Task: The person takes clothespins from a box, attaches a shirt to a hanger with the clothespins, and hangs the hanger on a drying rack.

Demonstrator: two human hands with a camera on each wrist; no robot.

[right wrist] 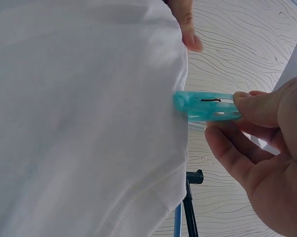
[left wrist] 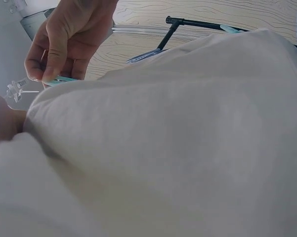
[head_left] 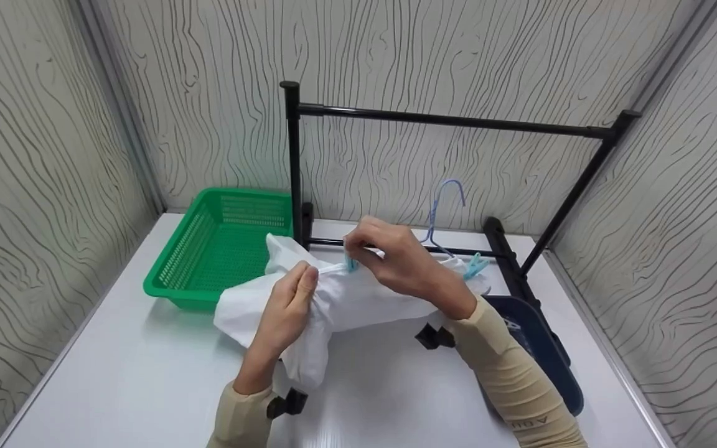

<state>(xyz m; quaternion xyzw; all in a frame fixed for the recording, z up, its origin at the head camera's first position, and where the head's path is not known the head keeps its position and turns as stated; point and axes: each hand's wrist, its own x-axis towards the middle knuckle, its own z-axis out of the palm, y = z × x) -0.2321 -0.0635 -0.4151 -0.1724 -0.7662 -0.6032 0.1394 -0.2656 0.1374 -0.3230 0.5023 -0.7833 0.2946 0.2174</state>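
A white cloth (head_left: 358, 305) is stretched between the hands. At its upper edge, the left hand (head_left: 287, 308) grips a bunched part with the thumb on top. A teal clothespin (right wrist: 207, 105) has its mouth over the cloth's edge, and the right hand (right wrist: 272, 133) pinches its handle ends between thumb and fingers. Farther right, a second teal clothespin (head_left: 475, 266) sits on the cloth. Behind the cloth rises the hook of a blue hanger (head_left: 434, 211); the cloth hides most of its lower part. In the left wrist view, cloth fills most of the picture.
A black rack (head_left: 452, 119) stands at the back, its top bar above the hands. To the left is a green perforated basket (head_left: 175, 261), partly overlapped by cloth. A dark blue tray (head_left: 567, 379) lies at the right, partly behind the right sleeve. Patterned walls enclose the white table (head_left: 103, 373).
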